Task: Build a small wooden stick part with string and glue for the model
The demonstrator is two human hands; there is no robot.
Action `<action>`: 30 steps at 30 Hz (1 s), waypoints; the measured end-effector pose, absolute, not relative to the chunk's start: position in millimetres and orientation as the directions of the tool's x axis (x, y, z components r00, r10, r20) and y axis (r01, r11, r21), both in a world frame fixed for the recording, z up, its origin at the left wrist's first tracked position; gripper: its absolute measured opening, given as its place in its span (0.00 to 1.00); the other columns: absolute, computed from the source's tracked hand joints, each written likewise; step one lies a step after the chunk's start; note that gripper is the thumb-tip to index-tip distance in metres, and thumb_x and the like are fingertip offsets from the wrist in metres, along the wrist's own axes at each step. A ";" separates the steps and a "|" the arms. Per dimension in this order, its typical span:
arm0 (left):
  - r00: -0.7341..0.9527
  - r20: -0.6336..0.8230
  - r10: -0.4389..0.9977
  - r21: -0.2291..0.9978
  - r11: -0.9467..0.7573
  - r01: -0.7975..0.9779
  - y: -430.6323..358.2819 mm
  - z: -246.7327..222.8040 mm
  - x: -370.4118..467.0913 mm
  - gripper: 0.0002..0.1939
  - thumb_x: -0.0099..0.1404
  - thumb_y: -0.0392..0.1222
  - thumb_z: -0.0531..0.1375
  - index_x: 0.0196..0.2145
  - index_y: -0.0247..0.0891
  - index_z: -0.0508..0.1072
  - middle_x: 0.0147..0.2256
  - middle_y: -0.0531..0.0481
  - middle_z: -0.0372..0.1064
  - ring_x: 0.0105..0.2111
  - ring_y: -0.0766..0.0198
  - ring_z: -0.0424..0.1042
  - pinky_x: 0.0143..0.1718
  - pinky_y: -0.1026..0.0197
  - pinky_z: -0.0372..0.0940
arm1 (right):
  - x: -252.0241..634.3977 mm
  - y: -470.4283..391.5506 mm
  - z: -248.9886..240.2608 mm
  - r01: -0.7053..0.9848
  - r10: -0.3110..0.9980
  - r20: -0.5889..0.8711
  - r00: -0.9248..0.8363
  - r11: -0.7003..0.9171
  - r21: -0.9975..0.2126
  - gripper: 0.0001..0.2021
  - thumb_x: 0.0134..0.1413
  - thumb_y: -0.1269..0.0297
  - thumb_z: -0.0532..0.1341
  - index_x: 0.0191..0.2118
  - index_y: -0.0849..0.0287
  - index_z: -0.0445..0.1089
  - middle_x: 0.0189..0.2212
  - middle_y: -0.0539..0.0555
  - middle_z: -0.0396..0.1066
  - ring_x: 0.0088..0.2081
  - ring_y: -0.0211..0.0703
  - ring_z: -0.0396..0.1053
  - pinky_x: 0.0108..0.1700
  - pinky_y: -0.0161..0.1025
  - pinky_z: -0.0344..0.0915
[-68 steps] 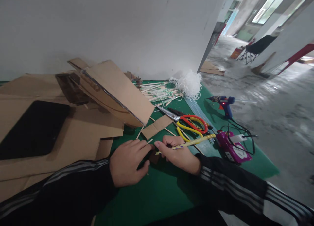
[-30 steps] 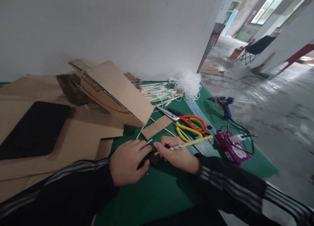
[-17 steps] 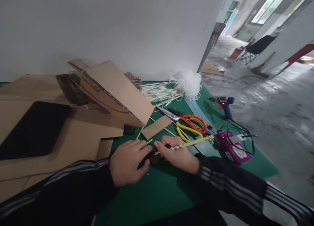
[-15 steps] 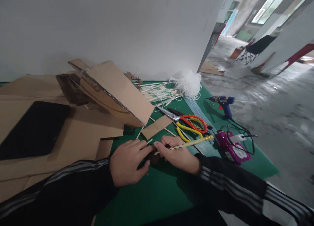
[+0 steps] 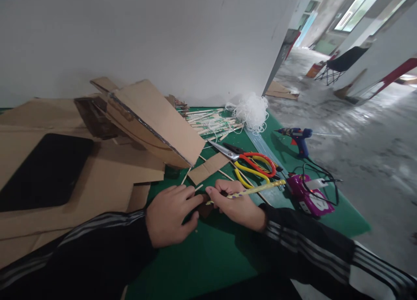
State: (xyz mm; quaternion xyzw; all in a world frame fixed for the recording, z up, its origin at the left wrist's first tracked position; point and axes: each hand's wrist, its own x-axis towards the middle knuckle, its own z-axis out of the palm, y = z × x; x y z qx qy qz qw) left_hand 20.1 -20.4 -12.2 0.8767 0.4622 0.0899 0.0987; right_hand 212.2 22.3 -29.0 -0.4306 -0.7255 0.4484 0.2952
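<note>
My right hand (image 5: pixel 239 209) is closed around a yellow patterned pencil (image 5: pixel 260 189), its writing end pointing left and down. The pencil tip meets a small brown piece (image 5: pixel 205 210), probably cardboard, lying between my hands and partly covered by fingers. My left hand (image 5: pixel 172 215) holds this piece down from the left, with its fingers bent and its thumb at the near side. A thin pale stick end (image 5: pixel 198 187) shows just beyond the left fingertips. Past both hands lies a flat cardboard strip (image 5: pixel 208 168), near scissors with red and yellow handles (image 5: pixel 260 162).
A folded cardboard structure (image 5: pixel 159 117) and a black flat panel (image 5: pixel 48 172) lie on the left. At the back are bundled sticks (image 5: pixel 213 123) and white string (image 5: pixel 250 111). A blue glue gun (image 5: pixel 298 139) and purple power strip (image 5: pixel 309 196) sit near the right edge.
</note>
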 end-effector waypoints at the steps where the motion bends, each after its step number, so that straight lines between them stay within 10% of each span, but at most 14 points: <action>1: 0.553 0.063 0.831 0.254 -0.549 0.796 -20.5 -11.9 20.4 0.11 0.63 0.38 0.52 0.42 0.42 0.70 0.34 0.49 0.65 0.33 0.57 0.65 0.32 0.55 0.57 | 212.3 22.5 -29.0 0.363 0.889 0.040 -0.455 0.226 -0.904 0.19 0.60 0.58 0.57 0.20 0.58 0.57 0.15 0.46 0.62 0.19 0.32 0.59 0.21 0.30 0.54; 30: 0.555 0.088 0.827 0.247 -0.558 0.792 -20.9 -11.4 20.6 0.11 0.63 0.38 0.52 0.42 0.42 0.70 0.34 0.49 0.65 0.34 0.58 0.65 0.33 0.55 0.59 | 213.1 21.6 -28.2 0.350 0.889 0.019 -0.457 0.199 -0.916 0.19 0.61 0.57 0.56 0.20 0.58 0.57 0.16 0.46 0.60 0.19 0.32 0.58 0.20 0.30 0.53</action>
